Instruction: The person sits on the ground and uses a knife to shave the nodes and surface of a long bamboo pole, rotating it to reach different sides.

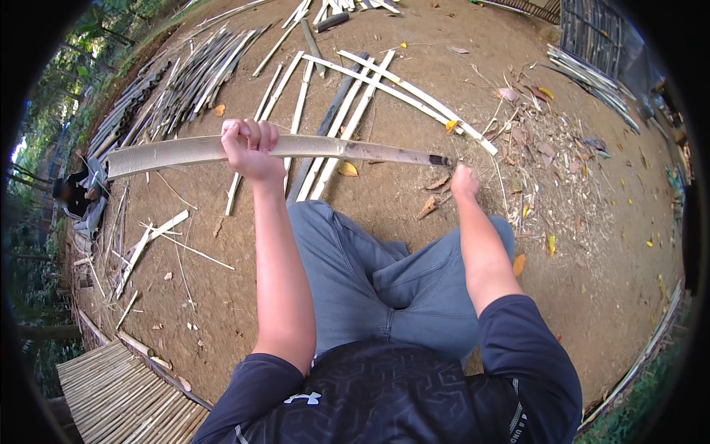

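Here's the left hand (253, 148), fist wrapped firmly around a long, flat, pale-beige bamboo strip (307, 146), which stretches crosswise above the bare brown earth ground (237, 311), just past the knees in grey trousers (436, 281)! And over at the strip's narrow, dark-tipped end, there's the right hand (464, 181), clenched tight; from this angle I can't tell whether it grips that tip or something else. Beyond, toward the ground's far edge, several cream-coloured split bamboo slats (362, 111) lie crossed, with one dark charcoal-grey length (335, 111) among them. A heap of grey and pale bamboo poles (207, 74) fills the far-left corner; light wood shavings and dry leaves (551, 170) litter the right side.
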A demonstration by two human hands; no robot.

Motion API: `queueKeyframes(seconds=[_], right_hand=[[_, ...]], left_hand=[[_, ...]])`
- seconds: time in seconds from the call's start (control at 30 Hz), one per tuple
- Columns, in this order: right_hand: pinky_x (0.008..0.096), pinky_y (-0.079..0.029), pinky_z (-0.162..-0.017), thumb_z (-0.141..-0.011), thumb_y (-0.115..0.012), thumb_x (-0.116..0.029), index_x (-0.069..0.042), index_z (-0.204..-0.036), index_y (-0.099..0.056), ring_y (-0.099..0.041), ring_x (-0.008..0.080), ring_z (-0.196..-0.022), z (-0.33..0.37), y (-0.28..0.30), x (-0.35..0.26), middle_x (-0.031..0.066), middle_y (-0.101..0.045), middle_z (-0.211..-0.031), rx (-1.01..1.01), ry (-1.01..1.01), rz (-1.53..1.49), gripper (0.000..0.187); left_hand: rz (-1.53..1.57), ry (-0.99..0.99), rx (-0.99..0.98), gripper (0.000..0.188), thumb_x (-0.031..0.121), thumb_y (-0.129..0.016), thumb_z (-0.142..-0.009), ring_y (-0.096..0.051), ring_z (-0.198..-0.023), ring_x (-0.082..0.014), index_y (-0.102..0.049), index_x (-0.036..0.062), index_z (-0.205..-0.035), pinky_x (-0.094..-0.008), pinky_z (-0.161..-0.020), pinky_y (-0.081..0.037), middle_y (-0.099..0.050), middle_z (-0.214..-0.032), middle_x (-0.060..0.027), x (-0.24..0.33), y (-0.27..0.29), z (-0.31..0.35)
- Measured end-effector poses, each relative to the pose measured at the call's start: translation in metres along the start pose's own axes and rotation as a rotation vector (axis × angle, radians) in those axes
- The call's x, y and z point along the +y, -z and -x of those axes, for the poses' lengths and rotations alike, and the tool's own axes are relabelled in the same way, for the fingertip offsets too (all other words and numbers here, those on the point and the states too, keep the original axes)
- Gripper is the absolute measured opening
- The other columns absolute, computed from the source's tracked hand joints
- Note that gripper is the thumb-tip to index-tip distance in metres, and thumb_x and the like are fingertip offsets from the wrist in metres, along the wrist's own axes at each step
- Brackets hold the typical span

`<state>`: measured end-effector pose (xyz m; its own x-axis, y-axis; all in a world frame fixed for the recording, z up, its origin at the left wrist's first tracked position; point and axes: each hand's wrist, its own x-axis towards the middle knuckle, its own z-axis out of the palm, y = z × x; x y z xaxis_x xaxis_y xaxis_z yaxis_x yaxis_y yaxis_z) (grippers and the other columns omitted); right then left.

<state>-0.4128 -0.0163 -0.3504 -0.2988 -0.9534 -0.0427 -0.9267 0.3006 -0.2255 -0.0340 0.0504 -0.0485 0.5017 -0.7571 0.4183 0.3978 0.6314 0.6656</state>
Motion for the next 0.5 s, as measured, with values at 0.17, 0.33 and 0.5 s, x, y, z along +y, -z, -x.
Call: queueKeyframes(seconds=[0.17, 0.33, 0.5], right_hand=[[0.0476, -0.055, -0.083, -0.094, -0.054, -0.019, -0.009, -0.104, -0.066, -0.068, 0.0371, -0.098, 0.008, 0.002, 0.002, 0.02, -0.07, -0.099, 0.025, -0.103, -0.1, 0.019], [0.0472, -0.052, -0.09, -0.091, -0.061, -0.033, -0.006, -0.112, -0.066, -0.066, 0.038, -0.105, 0.011, 0.016, -0.002, 0.0209, -0.068, -0.111, -0.105, -0.356, -0.268, 0.035], [0.0454, -0.051, -0.092, -0.096, -0.052, -0.04, 0.002, -0.112, -0.067, -0.064, 0.0374, -0.11, 0.025, 0.008, -0.006, 0.0255, -0.066, -0.113, -0.237, -0.26, -0.307, 0.047]], left_hand=[[-0.014, -0.015, -0.04, 0.022, 0.019, -0.039, -0.092, -0.019, -0.044, -0.0085, -0.037, 0.0128, -0.071, -0.0274, -0.043, -0.022, -0.023, -0.054, 0.0025, 0.003, 0.004, 0.0], [-0.108, -0.014, 0.117, 0.024, 0.021, -0.04, -0.091, -0.018, -0.044, -0.0087, -0.033, 0.0136, -0.069, -0.0275, -0.043, -0.02, -0.024, -0.054, 0.0026, 0.007, -0.015, -0.002], [-0.269, -0.046, 0.264, 0.025, 0.021, -0.038, -0.091, -0.021, -0.045, -0.0086, -0.027, 0.0165, -0.07, -0.0264, -0.041, -0.021, -0.023, -0.055, 0.0045, 0.023, -0.02, -0.014]])
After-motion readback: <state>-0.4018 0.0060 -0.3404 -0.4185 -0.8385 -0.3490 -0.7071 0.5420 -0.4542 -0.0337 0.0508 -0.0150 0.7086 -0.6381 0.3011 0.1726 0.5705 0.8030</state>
